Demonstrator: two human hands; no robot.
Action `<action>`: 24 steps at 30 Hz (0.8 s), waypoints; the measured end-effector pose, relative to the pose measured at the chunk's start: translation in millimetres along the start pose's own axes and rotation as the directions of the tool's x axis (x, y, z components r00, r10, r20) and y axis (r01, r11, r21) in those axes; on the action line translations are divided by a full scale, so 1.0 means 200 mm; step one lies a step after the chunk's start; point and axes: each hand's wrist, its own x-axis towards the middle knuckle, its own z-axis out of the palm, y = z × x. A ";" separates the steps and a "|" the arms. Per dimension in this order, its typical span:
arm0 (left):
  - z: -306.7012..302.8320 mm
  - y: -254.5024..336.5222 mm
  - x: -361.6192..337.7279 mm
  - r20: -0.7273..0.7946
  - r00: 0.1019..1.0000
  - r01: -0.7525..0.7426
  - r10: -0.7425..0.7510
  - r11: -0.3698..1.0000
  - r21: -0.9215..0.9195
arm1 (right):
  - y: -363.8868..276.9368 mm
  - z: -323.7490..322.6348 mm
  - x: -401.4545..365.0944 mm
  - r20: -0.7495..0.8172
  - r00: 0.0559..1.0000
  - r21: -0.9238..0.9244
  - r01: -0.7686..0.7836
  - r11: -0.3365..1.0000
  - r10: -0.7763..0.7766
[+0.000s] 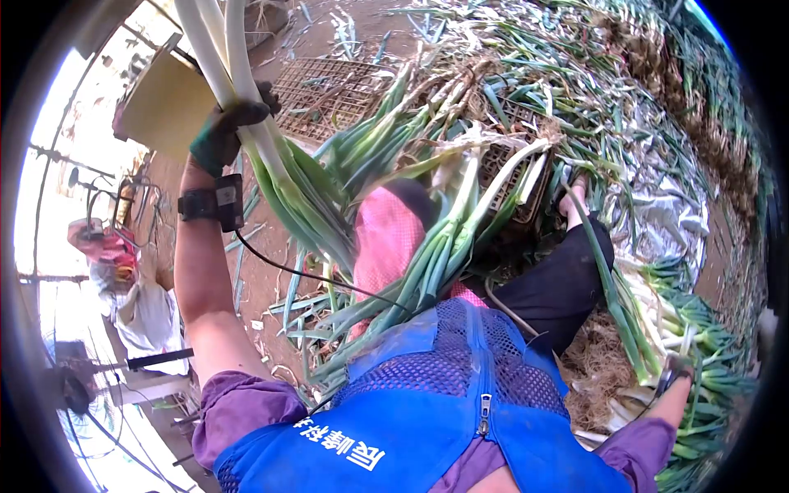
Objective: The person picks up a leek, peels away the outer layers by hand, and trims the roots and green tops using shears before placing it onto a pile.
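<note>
My left hand (pixel 234 127), in a dark green glove, is raised at the upper left. Its fingers are wrapped round several large green onions (pixel 271 152), white stalks upward and green leaves hanging toward my knee. Across my lap lie more green onions (pixel 448 238), their white ends pointing away from me. My right hand (pixel 678 370) is low at the right, at a pile of green onions (pixel 699 329) with a tangle of roots (pixel 604 361) beside it. The fingers of that hand are too small and blurred to make out.
Plastic crates (pixel 325 94) sit on the dirt floor ahead, with onions against them. Loose leaves and trimmings (pixel 567 74) cover the ground, and a long row of onions (pixel 707 90) runs along the far right. A yellowish panel (pixel 168 103) and a white sack (pixel 152 312) are at left.
</note>
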 end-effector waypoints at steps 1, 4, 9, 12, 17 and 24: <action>-0.02 0.05 -0.02 0.012 1.000 -0.016 0.016 1.000 0.007 | -0.23 -0.10 0.16 -0.124 0.987 0.083 0.115 0.990 -0.104; 0.00 0.21 -0.10 0.003 0.998 -0.056 0.056 0.996 0.076 | -1.21 -0.64 0.41 -0.469 0.778 0.219 0.562 0.798 -0.419; 0.07 0.43 -0.21 0.036 0.999 0.031 -0.039 0.980 0.199 | -2.55 -1.48 -0.33 -0.743 0.073 -0.032 0.989 0.144 -0.665; 0.12 0.44 -0.23 0.140 0.985 0.078 -0.098 0.986 0.146 | -2.81 -1.63 -0.99 -0.703 -0.380 -0.308 0.925 -0.225 -0.601; 0.40 0.32 -0.18 0.205 0.957 0.183 -0.203 0.977 0.113 | -2.78 -1.59 -1.77 -0.570 -0.723 -0.652 0.687 -0.320 -0.391; 1.24 0.13 -0.21 0.550 0.820 -0.329 -0.159 0.656 0.680 | -2.25 -1.48 -1.82 -0.299 -0.521 -0.846 0.533 -0.031 -0.799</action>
